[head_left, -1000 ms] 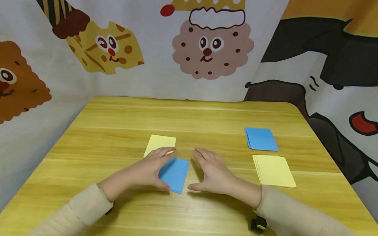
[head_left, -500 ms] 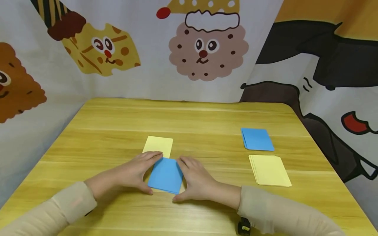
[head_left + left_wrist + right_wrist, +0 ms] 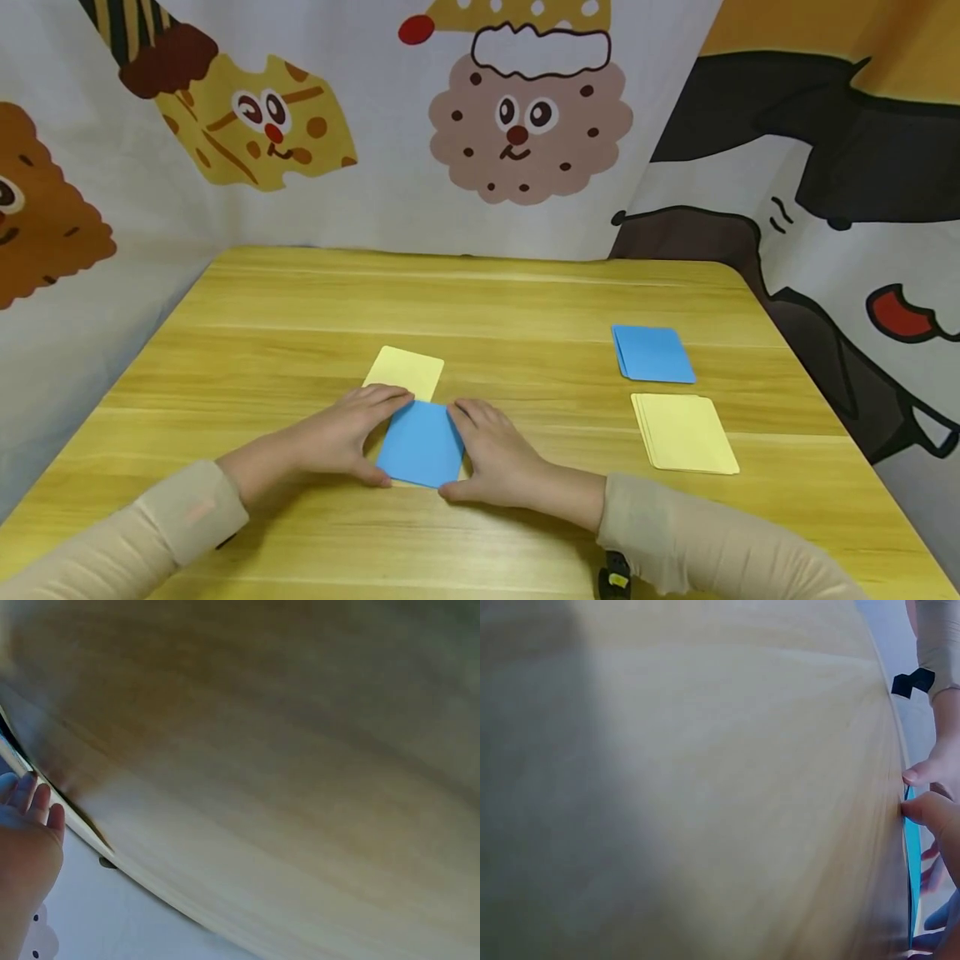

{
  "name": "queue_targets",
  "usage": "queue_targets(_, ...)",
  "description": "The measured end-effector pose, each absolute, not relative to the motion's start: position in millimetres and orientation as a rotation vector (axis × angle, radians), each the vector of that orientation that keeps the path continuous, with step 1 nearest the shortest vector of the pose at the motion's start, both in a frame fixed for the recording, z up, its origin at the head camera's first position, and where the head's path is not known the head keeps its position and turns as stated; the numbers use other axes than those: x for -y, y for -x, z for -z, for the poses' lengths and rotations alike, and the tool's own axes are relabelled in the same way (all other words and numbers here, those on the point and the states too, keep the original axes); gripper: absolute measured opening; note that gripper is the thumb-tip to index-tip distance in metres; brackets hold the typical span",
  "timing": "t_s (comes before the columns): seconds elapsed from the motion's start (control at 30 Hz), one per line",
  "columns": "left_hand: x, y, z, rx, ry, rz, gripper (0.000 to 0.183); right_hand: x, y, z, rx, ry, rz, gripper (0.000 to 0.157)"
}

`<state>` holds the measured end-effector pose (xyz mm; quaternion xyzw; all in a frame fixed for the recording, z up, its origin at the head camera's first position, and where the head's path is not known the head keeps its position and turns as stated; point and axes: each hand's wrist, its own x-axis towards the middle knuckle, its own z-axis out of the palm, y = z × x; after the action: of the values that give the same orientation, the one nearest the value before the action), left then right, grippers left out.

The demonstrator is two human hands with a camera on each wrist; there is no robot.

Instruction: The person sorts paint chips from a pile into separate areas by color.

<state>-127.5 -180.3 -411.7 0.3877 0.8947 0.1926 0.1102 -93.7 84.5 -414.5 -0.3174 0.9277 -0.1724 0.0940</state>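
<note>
Square blue cards point(image 3: 422, 446) lie in a small stack on the wooden table, between my two hands in the head view. My left hand point(image 3: 348, 435) holds the stack's left side, thumb at the near corner and fingers at the far one. Along the right side my right hand point(image 3: 498, 457) grips it the same way. A yellow card point(image 3: 408, 367) sits just beyond, partly covered by the left fingers and the blue stack. In the right wrist view the blue edge point(image 3: 913, 862) shows beside both thumbs. The left wrist view catches only part of a hand point(image 3: 26, 840).
On the right side of the table point(image 3: 525, 308) sit another blue card stack point(image 3: 656, 354) and, nearer, a yellow card stack point(image 3: 686, 433). Cloth point(image 3: 397, 167) printed with cartoon food hangs behind the table's far edge.
My right hand came in from the right to the blue stack, and the stack shifted slightly left. Its near edges now line up more evenly. The yellow card behind has turned a little.
</note>
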Motion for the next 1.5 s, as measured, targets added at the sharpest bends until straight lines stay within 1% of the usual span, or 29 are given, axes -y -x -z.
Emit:
queue_targets(0.3,181.7,123.8,406.8,-2.649,-1.141,-0.621,0.105,-84.1,96.1,412.5,-2.752,0.939,0.555,0.109)
queue_targets(0.5,179.3,124.7,399.8,-2.662,-1.125,-0.648,0.106,-87.4,101.4,407.2,-2.748,0.957,0.609,0.106)
queue_targets(0.73,170.7,133.3,389.1,-2.702,-1.137,-0.712,0.099,-100.2,116.1,393.8,-2.726,0.962,0.683,0.103)
queue_targets(1.1,147.0,151.9,376.3,-2.739,-1.113,-0.739,0.096,-129.2,142.5,382.2,-2.699,1.007,0.802,0.100)
queue_targets(1.5,101.5,173.8,373.2,-2.780,-1.138,-0.661,0.096,-174.9,163.4,376.1,-2.665,0.985,0.835,0.096)
